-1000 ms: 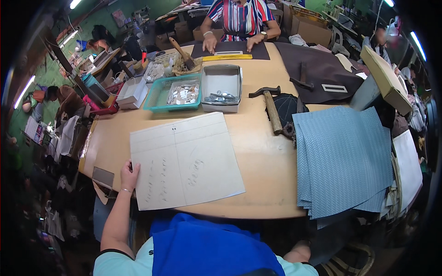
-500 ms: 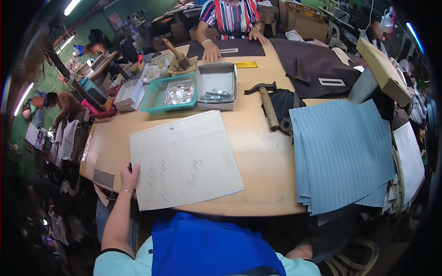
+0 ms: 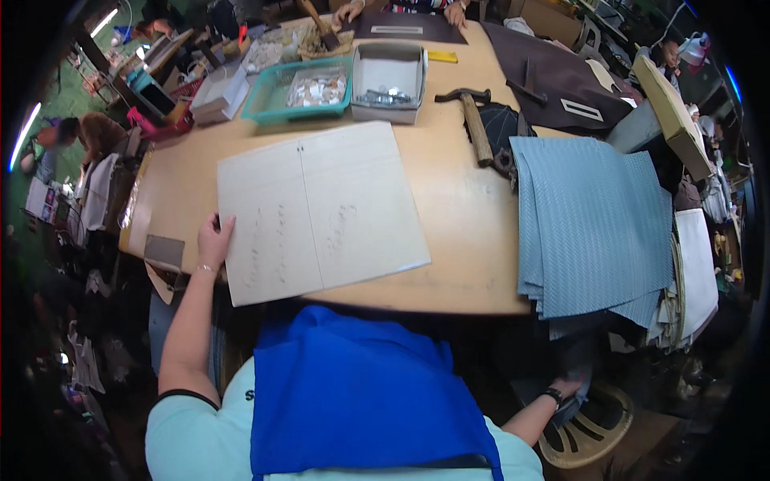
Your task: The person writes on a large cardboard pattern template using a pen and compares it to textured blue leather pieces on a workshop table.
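Observation:
My left hand (image 3: pixel 215 236) grips the left edge of a pale card pattern (image 3: pixel 321 204) lying on the tan table (image 3: pixel 457 272), its lines and handwriting facing up. A small dark grey piece (image 3: pixel 164 250) lies just left of that hand. My right hand (image 3: pixel 566 386) is down at my right side below the tabletop, by a plastic chair (image 3: pixel 597 429), its fingers curled on a grey-blue item that I cannot make out. Textured light blue sheets (image 3: pixel 593 224) lie stacked at the table's right, over a pile of paler sheets (image 3: pixel 698 264).
A hammer (image 3: pixel 476 128), teal basket (image 3: pixel 261 100), grey box of metal pieces (image 3: pixel 389 72) and brush (image 3: pixel 319 20) sit farther back. Dark brown material (image 3: pixel 537 68) and an upright-leaning yellow box (image 3: pixel 670 112) are at right. A co-worker's hands (image 3: pixel 454 13) are at the far edge; other people work left and right.
My view has tilted down, so the table shifts upward. My right arm has come into fuller view, reaching out rightward below the table. My left hand still holds the card's edge.

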### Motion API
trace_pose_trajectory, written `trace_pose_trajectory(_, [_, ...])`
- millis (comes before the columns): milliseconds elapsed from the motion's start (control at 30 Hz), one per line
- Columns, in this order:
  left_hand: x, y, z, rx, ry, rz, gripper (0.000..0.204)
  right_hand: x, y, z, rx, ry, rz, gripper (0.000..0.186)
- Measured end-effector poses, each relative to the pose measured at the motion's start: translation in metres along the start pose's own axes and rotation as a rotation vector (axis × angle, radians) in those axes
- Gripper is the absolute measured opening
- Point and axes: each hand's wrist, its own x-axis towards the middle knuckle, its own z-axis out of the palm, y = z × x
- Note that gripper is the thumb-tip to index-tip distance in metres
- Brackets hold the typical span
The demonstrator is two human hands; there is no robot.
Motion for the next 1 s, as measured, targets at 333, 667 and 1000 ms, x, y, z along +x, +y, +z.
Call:
trace_pose_trajectory(333, [0.008, 0.009, 0.009, 0.008, 0.006, 0.053, 0.038, 0.018, -0.199, 0.004, 0.029, -0.118, -0.357, 0.055])
trace_pose_trajectory(667, [0.023, -0.007, 0.006, 0.176, 0.348, 0.166, 0.055, -0.194, -0.306, -0.013, 0.324, -0.180, -0.500, 0.050])
trace_pose_trajectory(1000, [-0.111, 0.247, 0.008, -0.768, -1.265, 0.363, 0.038, -0.377, -0.302, 0.100, 0.537, -0.806, -0.467, 0.046])
